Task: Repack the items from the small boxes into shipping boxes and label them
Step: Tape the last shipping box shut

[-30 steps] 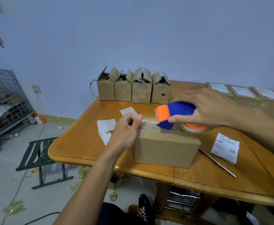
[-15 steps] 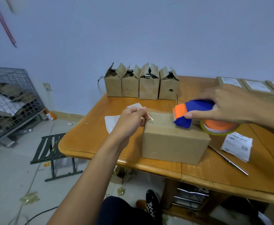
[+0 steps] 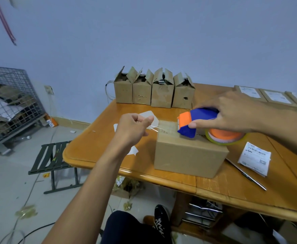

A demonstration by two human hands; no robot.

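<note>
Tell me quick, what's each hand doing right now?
Left hand: pinching the free end of the clear tape.
Right hand: gripping the blue-and-orange tape dispenser atop the cardboard box.

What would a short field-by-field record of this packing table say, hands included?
shipping box: closed, standing on the table
left hand: pinches the free end of the tape, left of the box
right hand: grips the tape dispenser on top of the shipping box
tape: clear, stretched from dispenser to left hand over the box top
small boxes: four in a row at the back, flaps open
labelled boxes: three, far right
paper slip: printed, right of the shipping box
</note>
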